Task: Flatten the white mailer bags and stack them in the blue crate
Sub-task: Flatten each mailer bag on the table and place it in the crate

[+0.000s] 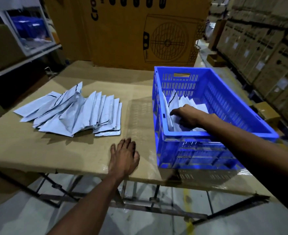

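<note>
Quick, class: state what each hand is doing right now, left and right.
Left hand: open, resting flat on the table, holding nothing.
Right hand: inside the blue crate, on the white mailer bags; grip cannot be told.

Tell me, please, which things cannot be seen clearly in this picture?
Head view only:
- Crate floor: hidden by the bags in the crate and the right hand.
- Right hand's fingertips: down among those bags, so its grip cannot be told.
- Pile count: the bags overlap.
- Box print: cut off by the top edge.
- Left hand palm: flat against the table.
</note>
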`<state>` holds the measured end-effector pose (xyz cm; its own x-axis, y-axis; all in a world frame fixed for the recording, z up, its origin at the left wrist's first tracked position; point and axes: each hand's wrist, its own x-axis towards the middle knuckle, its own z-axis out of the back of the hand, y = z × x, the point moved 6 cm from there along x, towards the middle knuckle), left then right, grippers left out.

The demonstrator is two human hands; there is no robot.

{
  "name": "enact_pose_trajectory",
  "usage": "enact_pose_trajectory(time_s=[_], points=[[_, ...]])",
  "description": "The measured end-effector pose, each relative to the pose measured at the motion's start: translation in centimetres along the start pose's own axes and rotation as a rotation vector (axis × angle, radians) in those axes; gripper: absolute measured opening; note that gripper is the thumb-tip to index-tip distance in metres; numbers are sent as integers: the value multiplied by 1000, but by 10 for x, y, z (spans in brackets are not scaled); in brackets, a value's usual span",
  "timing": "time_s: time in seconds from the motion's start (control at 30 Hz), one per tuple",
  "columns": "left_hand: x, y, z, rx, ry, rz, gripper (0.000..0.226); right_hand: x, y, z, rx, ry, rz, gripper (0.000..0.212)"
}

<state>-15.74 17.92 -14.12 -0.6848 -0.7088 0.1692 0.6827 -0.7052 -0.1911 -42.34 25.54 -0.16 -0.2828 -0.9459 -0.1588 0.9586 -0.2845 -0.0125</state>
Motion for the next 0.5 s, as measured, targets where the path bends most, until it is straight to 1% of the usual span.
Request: enact_pose_trajectory(time_s=[0.2, 0.33, 0.37, 0.43, 0.47, 0.5], points=[[0, 0, 1, -5, 2, 7, 58, 18, 10, 0, -4, 30, -19, 53], [0, 0, 1, -15, 0, 9, 57, 11, 11, -1, 1, 46, 1, 48], [0, 0, 1, -16, 1, 8, 57, 7, 9, 2, 18, 13, 11, 47], [0, 0, 1, -4, 16, 9, 58, 1, -1, 16, 77, -139, 12, 41], [0, 0, 1, 2, 25, 10, 58, -1, -10, 22, 99, -219, -15, 39], [0, 0, 1, 6, 31, 10, 59, -2, -21, 26, 119, -262, -60, 39]])
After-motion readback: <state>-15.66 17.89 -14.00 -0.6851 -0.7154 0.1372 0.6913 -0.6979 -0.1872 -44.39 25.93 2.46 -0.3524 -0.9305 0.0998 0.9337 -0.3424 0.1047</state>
